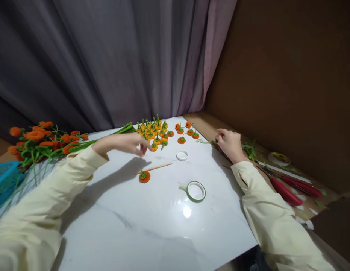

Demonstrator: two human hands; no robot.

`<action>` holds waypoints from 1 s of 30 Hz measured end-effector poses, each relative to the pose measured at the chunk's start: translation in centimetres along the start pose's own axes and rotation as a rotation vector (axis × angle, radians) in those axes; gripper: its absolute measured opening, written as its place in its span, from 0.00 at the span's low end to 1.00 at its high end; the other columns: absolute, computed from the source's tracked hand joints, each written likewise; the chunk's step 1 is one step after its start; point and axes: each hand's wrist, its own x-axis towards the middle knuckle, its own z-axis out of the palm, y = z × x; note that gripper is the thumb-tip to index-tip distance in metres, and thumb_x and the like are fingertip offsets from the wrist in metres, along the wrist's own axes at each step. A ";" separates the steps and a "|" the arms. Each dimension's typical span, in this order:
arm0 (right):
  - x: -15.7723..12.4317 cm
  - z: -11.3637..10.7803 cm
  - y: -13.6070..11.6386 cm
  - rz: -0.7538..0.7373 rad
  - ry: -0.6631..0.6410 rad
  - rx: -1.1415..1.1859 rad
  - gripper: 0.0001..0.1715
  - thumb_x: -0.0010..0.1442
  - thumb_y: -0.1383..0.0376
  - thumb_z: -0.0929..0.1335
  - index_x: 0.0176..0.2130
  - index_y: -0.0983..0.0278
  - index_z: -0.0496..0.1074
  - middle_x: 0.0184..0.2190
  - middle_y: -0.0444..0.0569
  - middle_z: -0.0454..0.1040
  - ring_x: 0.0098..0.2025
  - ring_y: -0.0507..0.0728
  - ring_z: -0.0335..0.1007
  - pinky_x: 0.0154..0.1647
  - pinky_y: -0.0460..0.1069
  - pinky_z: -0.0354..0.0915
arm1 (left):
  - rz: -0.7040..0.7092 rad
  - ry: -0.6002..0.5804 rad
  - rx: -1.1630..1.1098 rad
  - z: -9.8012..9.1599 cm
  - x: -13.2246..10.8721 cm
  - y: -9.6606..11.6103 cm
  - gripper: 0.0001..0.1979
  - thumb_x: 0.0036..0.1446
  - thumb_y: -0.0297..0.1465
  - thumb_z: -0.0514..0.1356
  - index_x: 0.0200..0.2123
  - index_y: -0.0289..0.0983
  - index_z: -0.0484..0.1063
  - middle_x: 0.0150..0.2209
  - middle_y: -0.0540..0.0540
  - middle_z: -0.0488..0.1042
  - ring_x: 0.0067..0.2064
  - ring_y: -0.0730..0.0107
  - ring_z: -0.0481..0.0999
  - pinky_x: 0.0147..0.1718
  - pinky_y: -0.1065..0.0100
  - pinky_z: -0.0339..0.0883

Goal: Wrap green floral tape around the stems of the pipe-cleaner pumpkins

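My left hand (131, 144) hovers over the white table (163, 226) with loosely bent fingers, and nothing shows between them. Close to its fingertips stands a cluster of yellow-orange pipe-cleaner flower heads (149, 132) with short green stems. Nearer to me, an orange flower head (144, 176) lies beside a thin wooden stick (155, 168). At the table's right edge my right hand (229, 143) is closed, its fingertips pinched around something small and dark, mostly hidden. A roll of green tape (196, 191) and a white ring (182, 155) lie between the hands.
Orange flowers on stems (45, 141) lie at the left beside a blue basket (5, 182). Several orange flower heads (181, 140) sit at the back. Red-handled pliers (286, 191), a tape roll (279, 159) and green scraps lie on the right. A grey curtain (107, 64) hangs behind.
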 end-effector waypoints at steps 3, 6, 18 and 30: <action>0.1 0.0 0.0 0.021 0.027 0.030 0.19 0.56 0.69 0.59 0.42 0.68 0.75 0.35 0.57 0.78 0.38 0.62 0.72 0.44 0.54 0.59 | -0.008 0.018 -0.183 3.6 -2.6 -0.2 0.20 0.53 0.35 0.60 0.50 0.39 0.73 0.36 0.48 0.78 0.38 0.69 0.74 0.36 0.76 0.62; 0.3 0.0 0.0 0.057 0.067 0.056 0.20 0.56 0.68 0.59 0.42 0.69 0.75 0.36 0.59 0.78 0.39 0.64 0.72 0.45 0.55 0.60 | 0.009 0.121 -0.366 6.8 -3.3 0.2 0.17 0.55 0.38 0.60 0.47 0.40 0.75 0.39 0.46 0.78 0.37 0.69 0.74 0.36 0.75 0.62; 0.0 -1.1 -1.2 0.135 0.038 0.288 0.16 0.54 0.67 0.62 0.38 0.68 0.76 0.34 0.57 0.79 0.39 0.63 0.75 0.44 0.54 0.66 | -0.086 0.214 -0.817 9.1 -3.2 3.3 0.15 0.51 0.39 0.63 0.24 0.32 0.76 0.24 0.48 0.73 0.28 0.73 0.67 0.29 0.73 0.59; -7.8 -6.3 -15.2 -0.744 -0.656 0.993 0.12 0.64 0.58 0.63 0.39 0.64 0.70 0.39 0.51 0.74 0.44 0.55 0.68 0.49 0.51 0.63 | 0.006 0.095 -0.759 9.2 -3.8 5.7 0.17 0.54 0.41 0.60 0.25 0.32 0.75 0.21 0.51 0.66 0.25 0.76 0.60 0.26 0.74 0.55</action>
